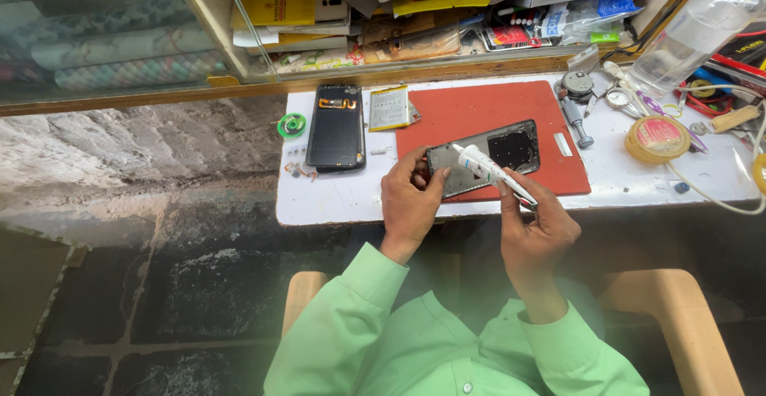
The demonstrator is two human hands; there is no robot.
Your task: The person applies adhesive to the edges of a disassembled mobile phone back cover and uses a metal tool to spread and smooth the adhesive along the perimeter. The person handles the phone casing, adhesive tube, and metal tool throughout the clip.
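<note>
- Head view: the left hand (408, 196) closes on the near left end of an opened phone shell (483, 156), thumb on the near edge and fingers curled over the top, which pins the shell flat while it is worked on
- The right hand (536, 228) is wrapped round a small white glue tube (488, 168); the fingers are closed on the tube's lower end and the nozzle slants up and left over the shell's left part, about where a bead along the frame would go; whether the tip touches the shell cannot be told
- The shell lies tilted on a red mat (479, 108), its dark inside facing up, near the mat's front edge, close to the person's body
- The mat sits on a small white bench (335, 196), likely to keep the work from sliding
- Just left of the mat lies a flat battery (389, 108), and beyond it a second phone (337, 127), dark side up, both set apart from the shell
- A green reel (291, 125) and a few tiny parts lie at the bench's left end
- To the right stand a roll of tape (657, 136), small metal tools (576, 97) and a clear bottle (692, 33), all near the right hand
- Both sleeves are light green
</note>
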